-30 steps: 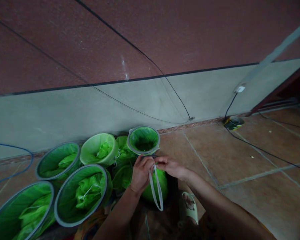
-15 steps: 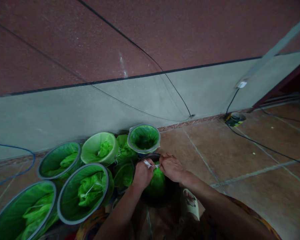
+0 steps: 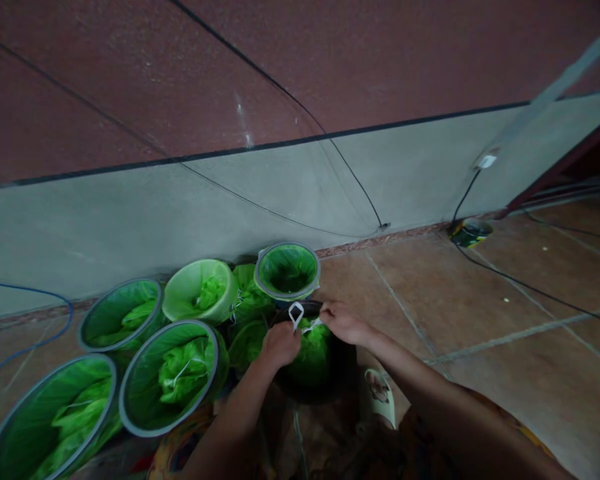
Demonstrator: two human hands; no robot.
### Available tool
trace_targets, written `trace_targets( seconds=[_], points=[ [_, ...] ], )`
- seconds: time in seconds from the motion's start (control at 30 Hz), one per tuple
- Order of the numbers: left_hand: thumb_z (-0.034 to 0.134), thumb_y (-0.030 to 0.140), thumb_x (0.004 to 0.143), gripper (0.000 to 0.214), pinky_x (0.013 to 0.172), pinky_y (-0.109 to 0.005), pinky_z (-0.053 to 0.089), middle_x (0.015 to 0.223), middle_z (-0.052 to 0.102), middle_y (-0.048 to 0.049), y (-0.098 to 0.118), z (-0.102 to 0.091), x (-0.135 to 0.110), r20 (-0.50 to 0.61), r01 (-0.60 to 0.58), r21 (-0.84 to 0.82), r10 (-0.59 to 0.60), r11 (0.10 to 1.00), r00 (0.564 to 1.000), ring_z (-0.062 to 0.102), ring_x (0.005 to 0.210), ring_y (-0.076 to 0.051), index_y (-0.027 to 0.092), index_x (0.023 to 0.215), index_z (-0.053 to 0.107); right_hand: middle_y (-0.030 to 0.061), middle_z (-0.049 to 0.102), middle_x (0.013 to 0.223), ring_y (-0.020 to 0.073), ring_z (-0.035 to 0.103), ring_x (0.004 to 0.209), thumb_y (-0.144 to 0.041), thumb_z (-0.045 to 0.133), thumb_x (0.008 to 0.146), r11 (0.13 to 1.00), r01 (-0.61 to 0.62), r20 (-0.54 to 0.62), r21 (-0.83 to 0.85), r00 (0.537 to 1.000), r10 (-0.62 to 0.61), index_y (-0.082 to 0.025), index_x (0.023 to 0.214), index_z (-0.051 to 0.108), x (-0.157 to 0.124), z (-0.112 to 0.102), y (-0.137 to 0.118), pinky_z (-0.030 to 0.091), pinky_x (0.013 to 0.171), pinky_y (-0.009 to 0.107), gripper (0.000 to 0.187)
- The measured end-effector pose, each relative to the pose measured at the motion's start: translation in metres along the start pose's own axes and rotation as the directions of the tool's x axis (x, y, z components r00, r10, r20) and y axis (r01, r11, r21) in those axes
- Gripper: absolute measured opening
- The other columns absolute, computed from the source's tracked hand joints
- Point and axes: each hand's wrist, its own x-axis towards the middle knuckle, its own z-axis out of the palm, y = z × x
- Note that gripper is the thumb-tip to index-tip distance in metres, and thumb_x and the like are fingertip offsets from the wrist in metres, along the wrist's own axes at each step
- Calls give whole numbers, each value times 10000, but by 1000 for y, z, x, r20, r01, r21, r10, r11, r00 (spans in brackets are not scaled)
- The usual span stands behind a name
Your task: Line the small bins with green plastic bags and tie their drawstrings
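Note:
Between my knees stands a dark bucket (image 3: 341, 373) with a green mesh bag (image 3: 311, 360) bunched inside it. A white tie cord (image 3: 296, 311) runs across the gathered neck of the bag, one loop of it standing up above my left hand. Closed fingers of my left hand (image 3: 281, 343) grip the cord on the left side. My right hand (image 3: 344, 323) is closed on the cord's other side, at the bucket's far right rim. The fingertips of both hands are partly hidden.
Several green mesh-lined tubs with grey rims, such as this near tub (image 3: 125, 400), crowd the floor at left. A smaller lined tub (image 3: 259, 267) stands beyond the bucket. At right lie a can (image 3: 473, 233) and a black cable (image 3: 540, 290). My slipper (image 3: 380, 397) is beside the bucket.
My hands have moved slightly apart, drawing the white cord out between them. A loop of cord now stands upright above my left hand. The view has shifted slightly.

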Motion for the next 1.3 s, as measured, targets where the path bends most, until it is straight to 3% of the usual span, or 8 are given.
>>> trace_targets(
  seconds=[0.17,0.4,0.6,0.73,0.93,1.03,1.17,1.3],
  points=[
    [484,237,789,269,526,-242,363,476,509,6,6,0,7,-25,79,-430,-99,899,995,514,496,-126,174,538,556,24,643,699,130,550,650,-260,457,844,956,95,-65,276,995,-80,-171,724,613,6,7,7,373,616,243,215],
    [586,270,657,142,408,-207,316,479,476,48,16,10,6,-3,106,-905,-255,412,967,459,421,-87,138,616,617,-7,587,645,113,507,608,-309,512,800,903,152,-131,403,986,-107,-167,694,602,5,5,12,355,587,243,198],
    [662,356,651,239,424,-207,390,584,602,0,19,9,2,101,142,-977,-242,159,965,518,450,-87,153,607,545,-42,523,558,81,463,473,-392,566,739,620,-59,38,783,998,47,-180,700,556,-1,6,-2,324,452,206,216],
    [747,464,631,368,441,-204,411,567,584,10,18,7,1,101,133,-981,-213,141,972,524,463,-85,147,627,559,-35,569,580,50,387,406,-354,609,695,576,-51,18,816,998,63,-176,688,554,-2,4,-4,267,388,198,186],
    [806,474,602,403,542,-218,454,595,592,13,16,10,1,98,119,-979,-124,169,987,550,532,-83,133,678,604,-99,461,502,22,280,379,-210,630,600,407,-231,242,884,970,26,-183,751,536,-7,-10,-6,142,380,178,180],
    [812,323,581,306,560,-221,441,592,593,28,13,17,4,63,72,-955,-38,288,997,547,541,-88,143,722,609,-112,420,476,16,247,373,-189,626,594,370,-270,306,889,951,-41,-179,770,551,-7,-11,-7,104,387,183,191],
    [764,307,635,249,526,-217,394,599,585,33,11,24,6,5,-66,-850,133,523,991,514,532,-94,153,731,594,-74,486,502,22,315,392,-197,611,617,449,-188,253,873,964,-87,-159,714,570,-10,-11,-14,124,389,185,113],
    [686,320,742,206,608,-232,433,745,647,-4,14,23,1,-37,-220,-740,288,636,957,577,674,-133,160,861,636,-55,542,546,33,354,413,-250,610,680,507,-111,214,855,965,-150,-164,776,578,-13,-11,-22,205,402,179,132]
  ],
)
